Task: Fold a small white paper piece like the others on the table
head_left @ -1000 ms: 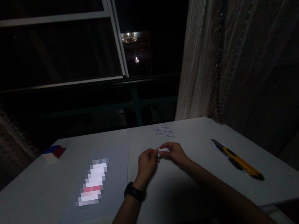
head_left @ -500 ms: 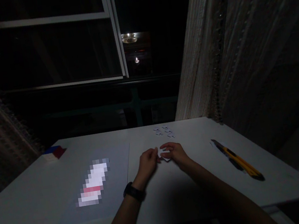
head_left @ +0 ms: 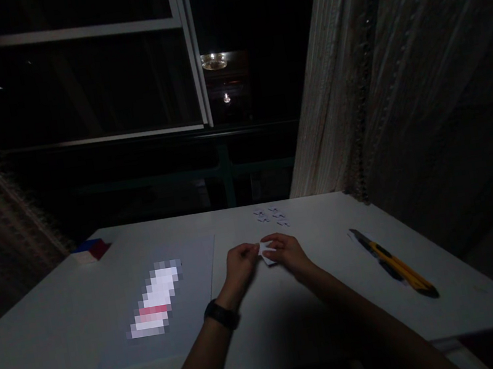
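Note:
A small white paper piece is held between both hands above the middle of the white table. My left hand, with a dark watch on its wrist, pinches the piece's left side. My right hand pinches its right side with fingers curled. Several small paper cut-outs lie just beyond the hands near the far edge.
A yellow and black utility knife lies at the right of the table. A grey sheet with a blurred patch covers the left half. A red, white and blue block sits at the far left corner. Curtains hang on both sides; a dark window is behind.
The paper piece shows more between the fingers than a second ago, and both hands have shifted slightly while keeping their pinch on it.

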A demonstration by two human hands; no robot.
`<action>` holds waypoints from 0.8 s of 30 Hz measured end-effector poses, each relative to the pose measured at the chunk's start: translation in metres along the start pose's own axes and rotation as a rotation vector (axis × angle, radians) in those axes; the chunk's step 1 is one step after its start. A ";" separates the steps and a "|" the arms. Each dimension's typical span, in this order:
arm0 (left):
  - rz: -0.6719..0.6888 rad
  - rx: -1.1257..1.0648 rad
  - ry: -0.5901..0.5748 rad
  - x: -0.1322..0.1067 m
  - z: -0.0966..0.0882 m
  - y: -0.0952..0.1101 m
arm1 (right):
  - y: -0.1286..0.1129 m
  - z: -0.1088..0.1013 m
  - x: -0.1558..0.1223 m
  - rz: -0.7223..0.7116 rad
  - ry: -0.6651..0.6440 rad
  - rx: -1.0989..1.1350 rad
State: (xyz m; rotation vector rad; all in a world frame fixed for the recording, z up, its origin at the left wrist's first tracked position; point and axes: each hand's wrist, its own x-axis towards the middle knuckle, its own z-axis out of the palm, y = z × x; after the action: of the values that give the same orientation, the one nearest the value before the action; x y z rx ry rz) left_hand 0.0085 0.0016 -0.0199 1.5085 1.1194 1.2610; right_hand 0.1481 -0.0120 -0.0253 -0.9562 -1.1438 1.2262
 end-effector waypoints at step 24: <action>-0.354 -0.378 0.045 -0.003 -0.008 0.000 | -0.002 -0.010 0.000 -0.231 -0.316 -0.417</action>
State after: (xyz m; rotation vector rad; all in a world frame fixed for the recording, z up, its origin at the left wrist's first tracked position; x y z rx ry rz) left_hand 0.0005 -0.0008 -0.0194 0.9591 1.0503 1.1809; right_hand 0.1582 -0.0120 -0.0254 -0.9189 -1.7580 0.9895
